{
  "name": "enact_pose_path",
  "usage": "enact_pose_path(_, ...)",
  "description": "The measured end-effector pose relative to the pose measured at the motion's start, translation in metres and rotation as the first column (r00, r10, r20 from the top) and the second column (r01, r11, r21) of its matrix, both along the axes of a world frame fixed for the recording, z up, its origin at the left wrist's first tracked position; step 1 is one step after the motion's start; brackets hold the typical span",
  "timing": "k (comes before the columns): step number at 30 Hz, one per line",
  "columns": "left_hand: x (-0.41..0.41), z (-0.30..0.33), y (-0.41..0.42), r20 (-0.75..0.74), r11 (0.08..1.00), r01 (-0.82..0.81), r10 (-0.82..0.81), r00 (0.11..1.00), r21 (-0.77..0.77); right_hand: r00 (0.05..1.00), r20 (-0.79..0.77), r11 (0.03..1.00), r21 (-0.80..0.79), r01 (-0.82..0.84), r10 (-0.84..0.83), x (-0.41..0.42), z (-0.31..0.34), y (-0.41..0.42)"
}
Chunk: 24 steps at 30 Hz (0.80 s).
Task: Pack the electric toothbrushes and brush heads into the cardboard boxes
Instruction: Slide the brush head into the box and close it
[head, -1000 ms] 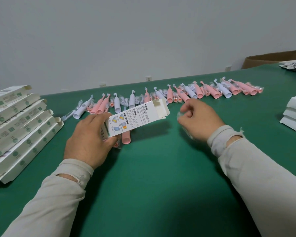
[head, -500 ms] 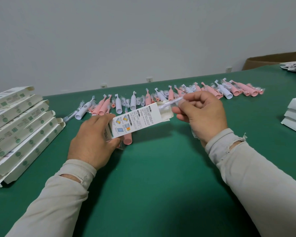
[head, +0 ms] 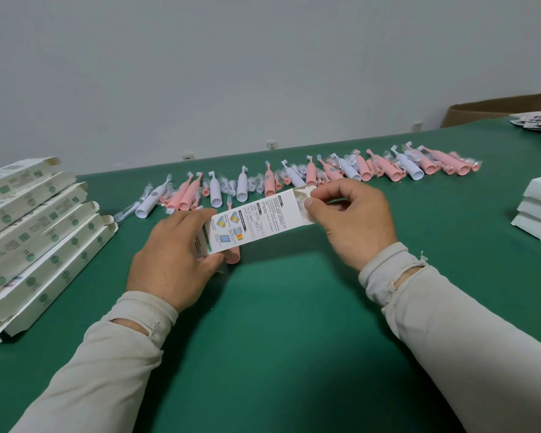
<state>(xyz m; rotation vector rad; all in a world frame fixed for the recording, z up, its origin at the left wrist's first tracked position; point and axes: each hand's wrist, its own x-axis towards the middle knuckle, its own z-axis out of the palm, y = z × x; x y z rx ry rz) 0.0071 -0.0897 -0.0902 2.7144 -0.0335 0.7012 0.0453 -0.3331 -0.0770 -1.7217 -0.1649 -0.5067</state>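
Box (head: 256,218) sits between both hands, held just above the green table (head: 294,323), long axis running L to R, right end tilted up. Left hand (head: 175,260) grips the lower end, thumb on the near edge, fingers curled under; a pink brush (head: 233,256) pokes out beneath it. Right hand (head: 353,223) pinches the open end's flap w/ thumb & forefinger, other fingers curled. Box is white, printed w/ text & small colour pics. Something clear shows inside the mouth; can't tell what. Row of brushes (head: 310,179), pink & white, lies just beyond. Box stack (head: 35,226) at left.
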Motion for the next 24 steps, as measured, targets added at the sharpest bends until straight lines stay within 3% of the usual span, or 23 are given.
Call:
enact_pose_path(10,0.0019,-0.0011,0.0016,0.008,1.0,-0.008,0.008,1.0,0.014,0.996,-0.018,0.994,0.066,-0.084,0.085,-0.0004,0.0013,0.0016)
enact_pose_path(15,0.0013,-0.0015,0.0016,0.014,1.0,-0.001,0.001,1.0,0.003,0.998,-0.019,0.998,0.019,-0.061,0.061,0.0014,0.0019,0.0003)
enact_pose_path(20,0.0008,-0.0002,0.0012,0.006,1.0,0.0,0.0,1.0,0.008,0.984,-0.02,0.982,0.071,-0.177,0.179,-0.0013,0.0007,0.0018)
enact_pose_path(24,-0.0017,0.0015,-0.002,0.005,1.0,0.02,-0.02,1.0,0.003,0.957,-0.034,0.957,-0.013,-0.288,0.288,-0.004,0.0021,0.0035)
